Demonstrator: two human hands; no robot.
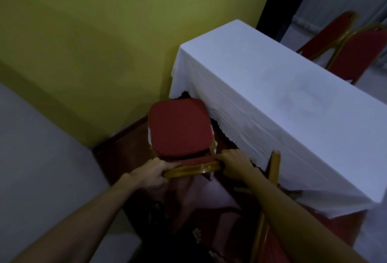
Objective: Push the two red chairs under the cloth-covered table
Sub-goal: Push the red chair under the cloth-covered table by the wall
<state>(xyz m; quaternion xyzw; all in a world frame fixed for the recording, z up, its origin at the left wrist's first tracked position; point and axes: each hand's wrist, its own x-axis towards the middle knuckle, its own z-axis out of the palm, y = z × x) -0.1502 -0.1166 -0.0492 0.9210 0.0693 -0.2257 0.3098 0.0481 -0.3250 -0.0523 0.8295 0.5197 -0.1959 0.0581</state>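
Red-cushioned, gold-framed chair [180, 126] sits at the near end of the white-clothed table [272, 99], seat mostly out, as your left hand [154, 171] and right hand [235, 163] clasp its backrest corners; push evenly so the legs clear the hanging cloth.

Both hands, left hand [154, 171] and right hand [235, 163], grip a red chair's [180, 126] gold backrest. Its seat front touches the white cloth [272, 99] draped over the tabletop.
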